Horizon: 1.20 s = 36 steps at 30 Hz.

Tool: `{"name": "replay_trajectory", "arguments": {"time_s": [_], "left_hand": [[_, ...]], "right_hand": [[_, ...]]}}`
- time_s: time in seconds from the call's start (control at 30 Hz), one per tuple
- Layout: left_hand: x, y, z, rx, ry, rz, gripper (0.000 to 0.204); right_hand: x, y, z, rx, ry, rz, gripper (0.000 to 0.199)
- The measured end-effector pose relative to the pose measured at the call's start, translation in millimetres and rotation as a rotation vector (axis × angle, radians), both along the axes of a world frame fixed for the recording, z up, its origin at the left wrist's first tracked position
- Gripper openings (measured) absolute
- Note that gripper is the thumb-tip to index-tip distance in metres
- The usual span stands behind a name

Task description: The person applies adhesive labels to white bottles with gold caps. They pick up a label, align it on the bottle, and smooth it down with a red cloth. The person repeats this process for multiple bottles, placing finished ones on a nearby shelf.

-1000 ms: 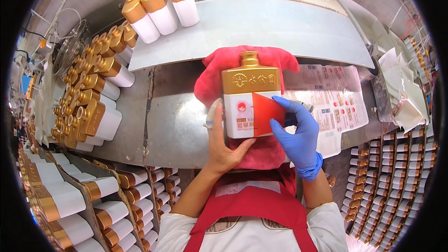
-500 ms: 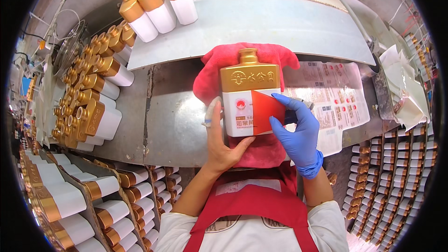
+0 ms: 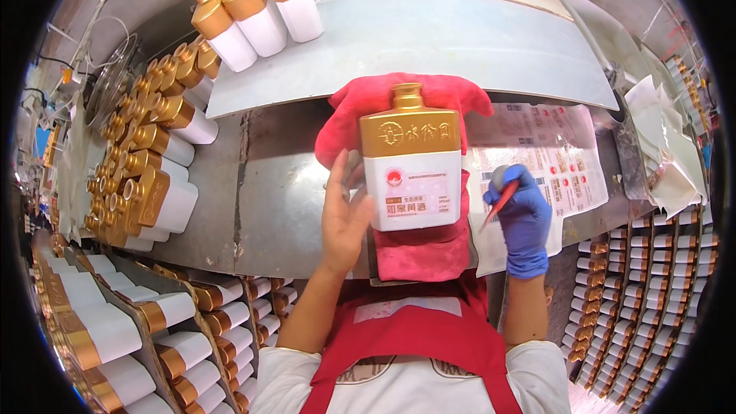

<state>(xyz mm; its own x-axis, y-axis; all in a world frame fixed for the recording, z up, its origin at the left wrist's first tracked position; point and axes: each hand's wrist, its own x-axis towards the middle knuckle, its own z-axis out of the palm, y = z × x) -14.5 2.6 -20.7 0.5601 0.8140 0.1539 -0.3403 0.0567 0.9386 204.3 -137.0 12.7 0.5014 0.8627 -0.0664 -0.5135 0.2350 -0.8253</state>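
Steel sheeting, the workbench [image 3: 276, 184], is filling the middle of the frame, with rows of gold-and-white bottles [image 3: 146, 176] crowding its left side and three more standing at the upper left. At centre a red cloth [image 3: 418, 249] is lying under the white bottle with the gold shoulder [image 3: 412, 161], which is resting face up. The left hand [image 3: 345, 215] is steadying the bottle's left edge, fingers spread flat against it rather than wrapped around. The gloved right hand [image 3: 523, 218], which was pressing a red label over the bottle's front half a second ago, is now pulling away to the right of centre, pinching that red label [image 3: 500, 201] edge-on. The front is showing bare of it, so the labelling looks unfinished.
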Motion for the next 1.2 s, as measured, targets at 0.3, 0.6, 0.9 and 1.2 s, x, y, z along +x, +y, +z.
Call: {"name": "replay_trajectory", "arguments": {"time_s": [0.3,0.6,0.9,1.2], "left_hand": [[21,7,27,0.026,0.035,-0.06,0.079],[36,4,29,0.17,0.138,-0.034,0.077],[37,6,27,0.233,0.176,-0.003,0.076],[39,5,31,0.2,0.19,0.006,0.076]], "right_hand": [[-25,25,3,-0.446,-0.626,-0.042,0.063],[-36,34,-1,-0.564,-0.735,-0.021,0.069],[-39,37,4,-0.54,-0.64,-0.046,0.064],[-40,38,0,-0.549,-0.623,-0.085,0.063]]}}
